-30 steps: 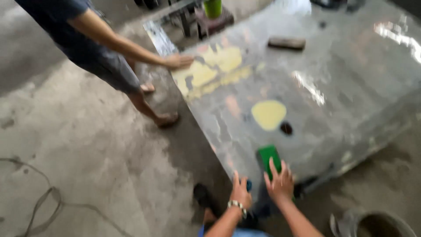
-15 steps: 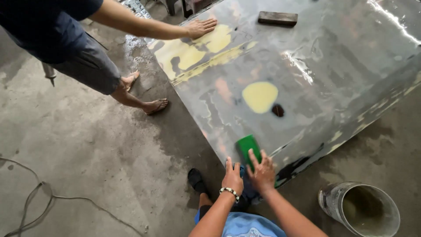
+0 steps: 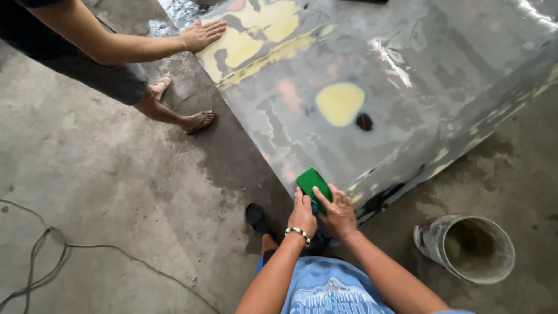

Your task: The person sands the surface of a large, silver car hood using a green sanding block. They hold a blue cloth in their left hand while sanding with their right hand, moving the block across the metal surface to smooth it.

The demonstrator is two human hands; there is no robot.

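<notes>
**Green sanding block pressed to the near edge of a grey panel by both hands**

A green sanding block (image 3: pixel 313 182) is held flat against the near corner of a large grey metal panel (image 3: pixel 442 75), close to the panel's lower edge. It is gripped from behind by both of the person's hands. The left hand (image 3: pixel 303 214), with a beaded bracelet (image 3: pixel 298 233) worn at its wrist, is laid at the block's rear, its fingers pointed forward and closed against it. The right hand (image 3: pixel 337 210) is set just beside the left, its fingers spread over the block's right side and rear. The two hands are touching or nearly so; only the front part of the block is left uncovered.

The panel's surface is seen to be worn and patchy, wet in places, with a round yellow filler patch (image 3: pixel 340 103) near its middle and a small dark spot (image 3: pixel 364 121) just to the right of that patch. Larger yellow patches (image 3: pixel 267 23) are spread across the far left corner.

At that far corner, a co-worker's hand (image 3: pixel 203 34) is laid flat on the panel's edge, fingers spread. The co-worker's sandalled feet (image 3: pixel 196 121) are planted on the concrete floor (image 3: pixel 104 192) beside the panel.

A grey bucket (image 3: pixel 468 247) is stood on the floor to the right of the person, apart from the panel. A thin cable (image 3: pixel 64 247) is trailed across the floor at the lower left.
</notes>
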